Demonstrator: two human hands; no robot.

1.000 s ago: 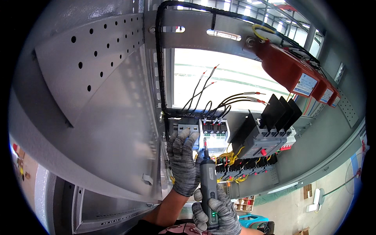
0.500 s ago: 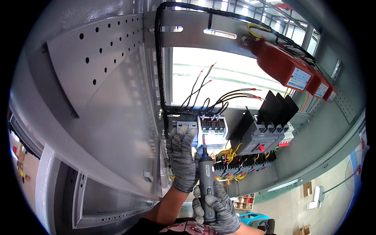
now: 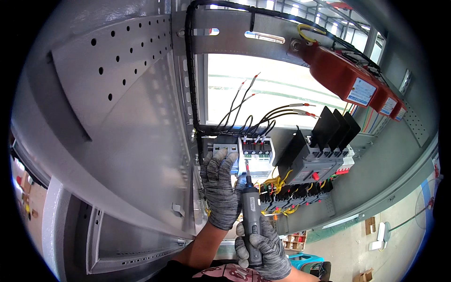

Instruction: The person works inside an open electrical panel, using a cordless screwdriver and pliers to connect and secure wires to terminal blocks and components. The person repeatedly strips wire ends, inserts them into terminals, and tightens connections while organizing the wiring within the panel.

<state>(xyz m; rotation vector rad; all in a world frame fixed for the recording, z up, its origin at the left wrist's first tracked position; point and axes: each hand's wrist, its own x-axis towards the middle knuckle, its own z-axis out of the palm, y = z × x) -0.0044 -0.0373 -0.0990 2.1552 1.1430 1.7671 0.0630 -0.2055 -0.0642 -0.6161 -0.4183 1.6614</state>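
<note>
- Checking hands. What's the right one got?
- Right hand (image 3: 267,251), grey knit glove: fingers wrapped round the handle of a grey-and-black cylindrical screwdriver (image 3: 252,211). Tool points up, bit with a red band.
- Where's the tip?
- Over the left side of the white plastic module with black terminals on top (image 3: 261,165). Touching or just short of it, can't tell.
- Left hand?
- Left hand (image 3: 221,190), same glove: mostly open, fingers extended and close together, fingertips over the front of the grey-blue boxy module (image 3: 225,147), just left of the white one. Grip on it: can't tell. Thumb side is right by the screwdriver neck.
- Wiring?
- Thin black wires with white sleeves and red tips (image 3: 297,105) fan out above the white module, ends loose. Others go into its top terminals.
- Neighbours?
- Grey breaker with a red button (image 3: 305,173) to the right, tall black plastic barriers (image 3: 325,128) on its top. Yellow wires (image 3: 281,182) between it and the white module.
</note>
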